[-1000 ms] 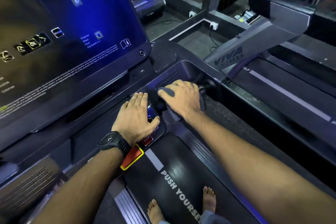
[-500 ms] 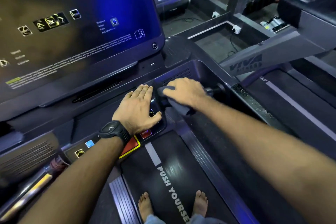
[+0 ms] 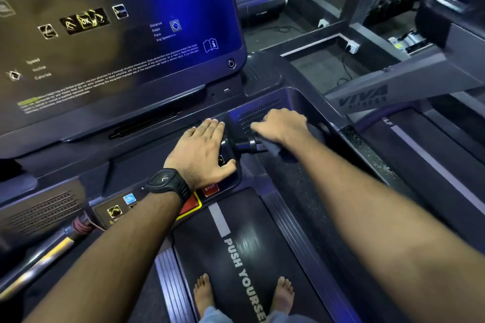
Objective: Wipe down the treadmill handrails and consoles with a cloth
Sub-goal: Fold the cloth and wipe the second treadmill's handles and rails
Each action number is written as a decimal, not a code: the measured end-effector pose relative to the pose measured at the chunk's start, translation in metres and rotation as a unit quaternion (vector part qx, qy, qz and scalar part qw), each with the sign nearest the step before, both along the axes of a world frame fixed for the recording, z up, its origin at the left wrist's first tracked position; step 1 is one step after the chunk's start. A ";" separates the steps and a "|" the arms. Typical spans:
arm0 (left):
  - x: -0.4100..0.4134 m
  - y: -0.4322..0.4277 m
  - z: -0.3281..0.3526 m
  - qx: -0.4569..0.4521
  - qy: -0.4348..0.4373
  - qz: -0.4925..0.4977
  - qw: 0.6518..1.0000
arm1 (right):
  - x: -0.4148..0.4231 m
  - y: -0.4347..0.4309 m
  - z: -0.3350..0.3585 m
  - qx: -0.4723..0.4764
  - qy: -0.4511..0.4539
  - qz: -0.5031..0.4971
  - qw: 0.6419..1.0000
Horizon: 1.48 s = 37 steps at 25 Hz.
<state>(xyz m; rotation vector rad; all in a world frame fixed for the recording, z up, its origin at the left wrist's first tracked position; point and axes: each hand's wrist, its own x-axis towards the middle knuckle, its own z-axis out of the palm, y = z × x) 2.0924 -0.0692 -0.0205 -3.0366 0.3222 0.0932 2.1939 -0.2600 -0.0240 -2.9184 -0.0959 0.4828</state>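
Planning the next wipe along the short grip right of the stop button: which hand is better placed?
Right. The right hand holds the cloth on the grip; the left hand lies flat on the console panel, holding nothing.

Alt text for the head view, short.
The right hand wraps a dark cloth around a short handlebar grip on a treadmill console, while the left hand, wearing a black watch, rests flat beside it. A lit screen sits above; bare feet stand on the belt.

Dim gym; blue glow from console screen point(image 3: 183, 8); right hand point(image 3: 282, 126) motion-blurred; wide-angle bending at edges.
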 end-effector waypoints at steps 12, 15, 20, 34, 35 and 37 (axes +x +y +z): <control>0.001 0.001 -0.001 -0.004 0.003 -0.003 1.000 | -0.017 0.008 -0.002 0.046 -0.071 0.026 0.996; 0.000 0.002 0.000 -0.012 0.002 -0.005 1.000 | -0.015 -0.015 -0.004 0.051 -0.090 -0.055 0.993; 0.000 0.001 -0.001 -0.024 -0.001 -0.005 1.000 | -0.015 -0.012 -0.003 0.027 -0.072 0.006 0.997; 0.006 0.010 0.003 -0.131 0.092 -0.036 0.986 | -0.073 0.084 -0.030 0.436 -0.197 -0.508 0.716; 0.007 0.011 0.005 -0.142 0.108 -0.042 0.983 | -0.069 0.087 -0.026 0.472 -0.190 -0.537 0.672; 0.009 0.015 0.004 -0.148 0.119 -0.052 0.980 | -0.059 0.079 -0.023 0.500 -0.195 -0.596 0.597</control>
